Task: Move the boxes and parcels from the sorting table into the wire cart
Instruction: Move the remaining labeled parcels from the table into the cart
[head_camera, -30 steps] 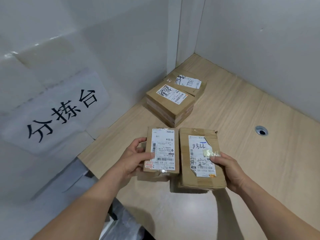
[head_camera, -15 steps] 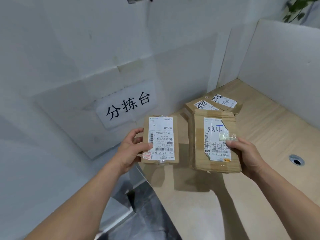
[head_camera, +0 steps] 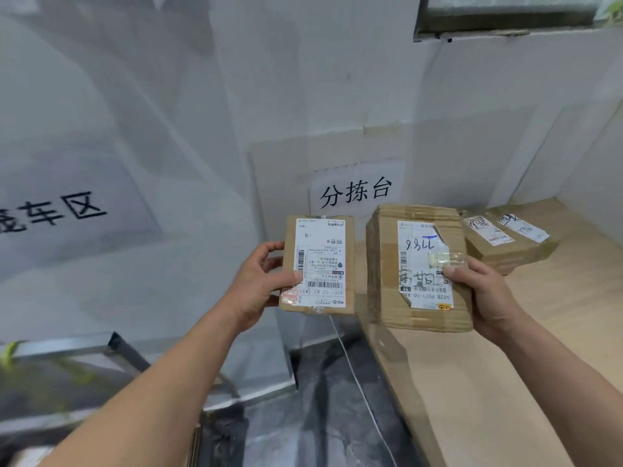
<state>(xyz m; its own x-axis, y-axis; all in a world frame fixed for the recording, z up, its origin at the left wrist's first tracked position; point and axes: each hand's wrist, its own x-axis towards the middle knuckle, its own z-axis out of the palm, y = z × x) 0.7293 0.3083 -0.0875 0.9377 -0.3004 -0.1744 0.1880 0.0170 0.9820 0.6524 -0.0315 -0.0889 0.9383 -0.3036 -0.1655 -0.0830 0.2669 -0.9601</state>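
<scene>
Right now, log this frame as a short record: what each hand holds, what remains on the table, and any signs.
left hand: holds small parcel, thumb on its label
right hand: holds larger box, label up
both items: lifted off the sorting table
left on table: two labelled boxes in the far corner
signs: two printed wall sheets
wire cart: metal frame lower left, blurred
</scene>
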